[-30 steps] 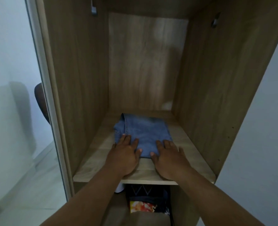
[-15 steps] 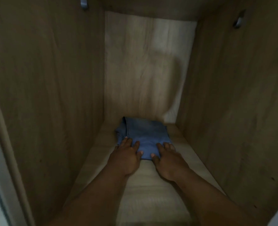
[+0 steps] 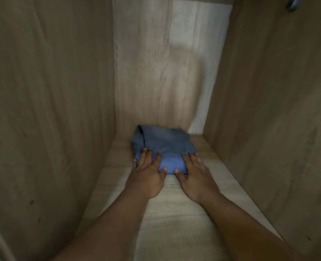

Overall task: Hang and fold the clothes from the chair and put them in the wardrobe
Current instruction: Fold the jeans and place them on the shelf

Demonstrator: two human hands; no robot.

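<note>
Folded jeans point(image 3: 165, 146) on wardrobe shelf point(image 3: 174, 213), near back wall, straight ahead of me. My left hand point(image 3: 146, 176) and right hand point(image 3: 195, 176) equally near, flat on near edge, fingers straight, pressing, gripping nothing.

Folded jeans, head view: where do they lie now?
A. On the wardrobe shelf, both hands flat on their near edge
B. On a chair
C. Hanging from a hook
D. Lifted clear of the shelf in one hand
A: the folded jeans lie on the shelf, with the left hand and right hand pressing flat on their near edge.
</note>
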